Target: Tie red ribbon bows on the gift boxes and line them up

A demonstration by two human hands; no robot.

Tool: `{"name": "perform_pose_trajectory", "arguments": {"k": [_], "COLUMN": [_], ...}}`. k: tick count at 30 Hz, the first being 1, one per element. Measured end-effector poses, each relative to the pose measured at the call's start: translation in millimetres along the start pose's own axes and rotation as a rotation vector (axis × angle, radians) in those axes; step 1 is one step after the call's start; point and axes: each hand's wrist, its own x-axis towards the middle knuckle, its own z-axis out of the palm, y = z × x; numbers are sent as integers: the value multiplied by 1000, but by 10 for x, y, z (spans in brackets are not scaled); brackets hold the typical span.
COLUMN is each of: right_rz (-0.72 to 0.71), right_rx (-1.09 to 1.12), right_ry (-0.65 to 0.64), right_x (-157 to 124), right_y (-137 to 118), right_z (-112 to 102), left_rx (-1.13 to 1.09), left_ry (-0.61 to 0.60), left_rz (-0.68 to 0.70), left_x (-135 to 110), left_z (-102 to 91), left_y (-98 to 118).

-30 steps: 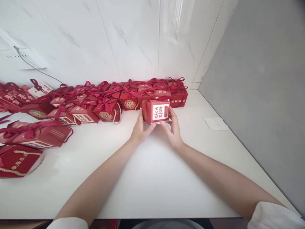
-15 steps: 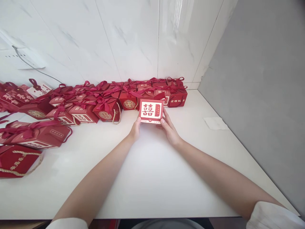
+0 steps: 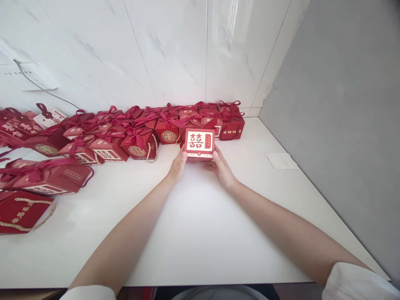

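Note:
Between my two hands is a red gift box [image 3: 200, 143], its white panel with large red characters turned toward me. My left hand [image 3: 177, 166] grips its left side, thumb at the lower left corner. On the other side my right hand [image 3: 223, 168] holds the lower right corner, with some fingers curled below. The box's back and underside are hidden. Just behind it stand other red gift boxes with ribbon bows, among them one with a gold round emblem [image 3: 168, 134] and one with white characters [image 3: 233, 128].
Rows of ribboned red boxes [image 3: 109, 148] run along the marble-patterned wall [image 3: 175, 50]. At the left edge of the white table [image 3: 193, 237] sits a box with a rope handle [image 3: 23, 212]. A white sheet [image 3: 281, 161] lies at right by a grey panel [image 3: 343, 104].
The held box has tilted, so its lower edge and underside face now show more. It has shifted very slightly right. Both hands keep their hold.

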Motion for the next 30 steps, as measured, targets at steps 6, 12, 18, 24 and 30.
{"name": "perform_pose_trajectory", "arguments": {"k": [6, 12, 18, 24, 30], "right_rz": [14, 10, 17, 14, 20], "right_rx": [-34, -45, -50, -51, -49], "right_ry": [-16, -11, -12, -25, -16], "right_x": [-5, -3, -4, -8, -8], "right_y": [-12, 0, -2, -16, -19], "right_z": [-5, -5, -7, -5, -3], "left_rx": [17, 54, 14, 2, -3], "left_ry": [-61, -50, -46, -49, -49], "left_rz": [-35, -65, -91, -92, -87], "left_x": [-16, -21, -5, 3, 3], "left_z": [-11, 0, 11, 5, 5], "left_y": [-1, 11, 10, -19, -17]}}
